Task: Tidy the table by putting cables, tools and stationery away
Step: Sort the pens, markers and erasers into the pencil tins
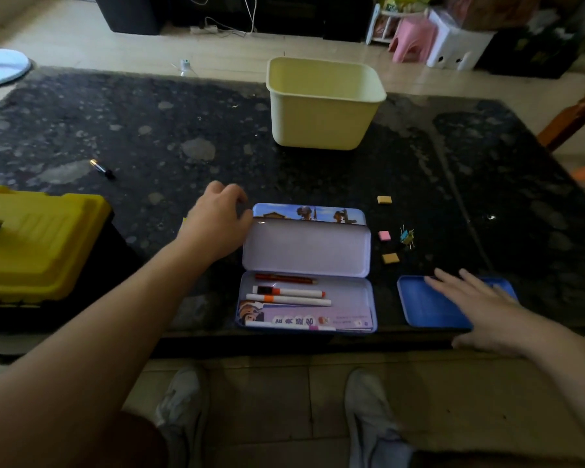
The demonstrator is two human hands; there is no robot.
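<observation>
The left grip is reaching across the dark speckled surface to the far left corner of the open pencil case. Its fingers are curling against the raised lid, and whether they are clamping the lid edge cannot be told. The right grip is lying flat on the blue tray just right of the case, fingers straight and apart. The case base is holding a red pencil, an upper white marker, a lower white marker and a purple-banded marker along the near wall. Right of the lid, a far orange block, a pink block and a near orange block are lying apart, with binder clips just beside the pink one. A cream bin is standing upright behind the case. A yellow toolbox is sitting at the left near edge, and a small dark tool is lying beyond it. Beyond the surface, a pink stool and a white stool are standing on the tiled floor.
</observation>
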